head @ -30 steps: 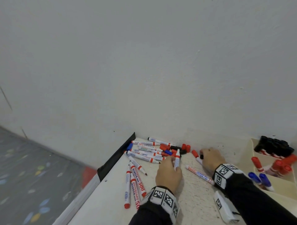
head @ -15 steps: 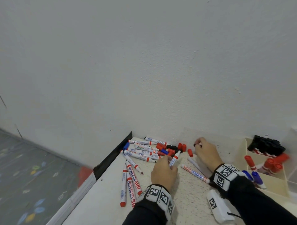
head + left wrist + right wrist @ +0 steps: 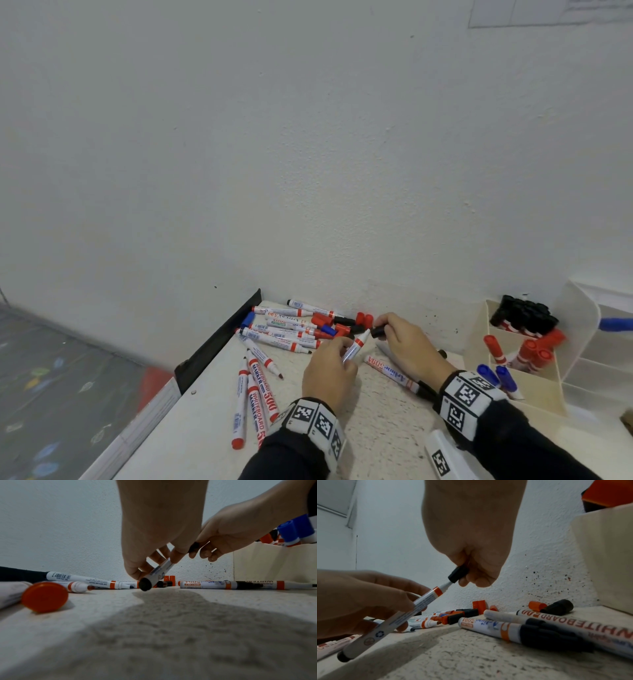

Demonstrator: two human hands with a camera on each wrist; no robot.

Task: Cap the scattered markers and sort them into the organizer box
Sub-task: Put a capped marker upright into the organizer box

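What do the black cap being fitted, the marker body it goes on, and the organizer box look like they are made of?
Black cap: likely moulded plastic, matte, with faceted sides.
Marker body: smooth white barrel with printed text and an orange band, probably plastic; metal cannot be ruled out.
Organizer box: cream, thin flat walls and dividers with a dull finish, plastic or coated board, unclear which.

Your left hand (image 3: 329, 375) covers middle of held marker (image 3: 355, 346); nib sits inside black cap (image 3: 458, 574), so you can't see its colour. Your right hand (image 3: 407, 346) hides most of that cap in head view. Print on piled markers (image 3: 291, 327) too small to read. Organizer box (image 3: 544, 394) cut off at right edge. Near orange cap (image 3: 45, 597) blurred in left wrist view.
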